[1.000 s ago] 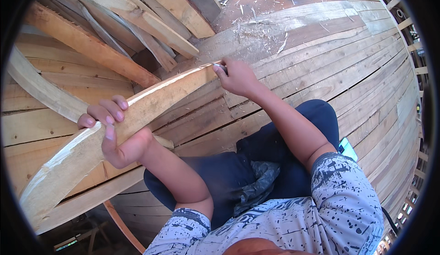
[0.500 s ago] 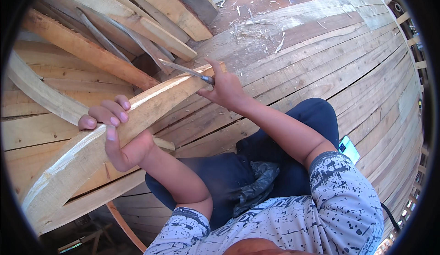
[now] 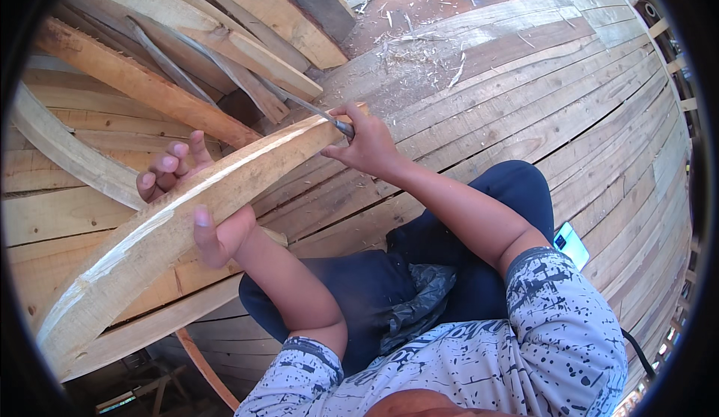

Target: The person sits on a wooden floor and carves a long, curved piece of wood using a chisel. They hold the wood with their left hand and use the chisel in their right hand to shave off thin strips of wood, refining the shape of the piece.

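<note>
A long curved wooden plank [image 3: 225, 185] slants across in front of me, with a pale freshly cut strip along its upper edge. Around its middle is my left hand [image 3: 217, 241], the thumb on the near side and the fingers raised beyond the far side. Those fingers are spread, not clamped on the wood; part of the palm is hidden by the plank. At the plank's right end, my right hand [image 3: 368, 143] is closed on a slim steel tool [image 3: 307, 105] with a dark handle. Its shank points up and left across the plank's edge; the exact kind is unclear.
Stacked boards and beams [image 3: 150, 80] crowd the upper left, beside a curved timber [image 3: 67, 147]. Wood shavings [image 3: 419, 50] litter the planked deck [image 3: 487, 117]. A phone [image 3: 571, 246] lies by my right knee. Below the plank, at lower left, there is an opening.
My left hand has loosened: its fingers lifted off the plank's upper edge and the thumb moved down to the near side. The right hand and the tool shifted only slightly.
</note>
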Demonstrator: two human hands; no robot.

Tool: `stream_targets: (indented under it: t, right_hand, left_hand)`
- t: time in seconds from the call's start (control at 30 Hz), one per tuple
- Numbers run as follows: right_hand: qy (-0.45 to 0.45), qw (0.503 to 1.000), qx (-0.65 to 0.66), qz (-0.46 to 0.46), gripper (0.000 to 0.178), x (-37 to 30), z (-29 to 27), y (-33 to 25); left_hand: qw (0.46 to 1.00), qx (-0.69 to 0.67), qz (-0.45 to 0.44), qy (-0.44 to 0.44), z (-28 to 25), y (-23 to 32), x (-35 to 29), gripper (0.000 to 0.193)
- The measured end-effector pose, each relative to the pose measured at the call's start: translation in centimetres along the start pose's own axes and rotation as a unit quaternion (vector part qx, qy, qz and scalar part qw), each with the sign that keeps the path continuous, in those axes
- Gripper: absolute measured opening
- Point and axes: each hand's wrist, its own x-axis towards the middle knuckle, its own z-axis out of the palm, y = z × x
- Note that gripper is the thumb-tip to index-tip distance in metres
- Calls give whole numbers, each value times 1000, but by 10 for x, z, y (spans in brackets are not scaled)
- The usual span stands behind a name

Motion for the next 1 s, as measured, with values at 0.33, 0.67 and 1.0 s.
stream_targets:
  t: [0.33,0.67,1.0]
  right_hand:
    - [27,999,10,-41,69,7,-1,3]
    - [-34,996,77,7,27,17,-15,3]
    - [-123,983,28,136,32,32,-34,10]
  left_hand:
    - [991,-5,-116,63,-3,-35,-27,20]
    - [995,-40,-94,-14,-8,-34,-24,12]
    - [992,-66,-101,-41,-19,-36,-21,15]
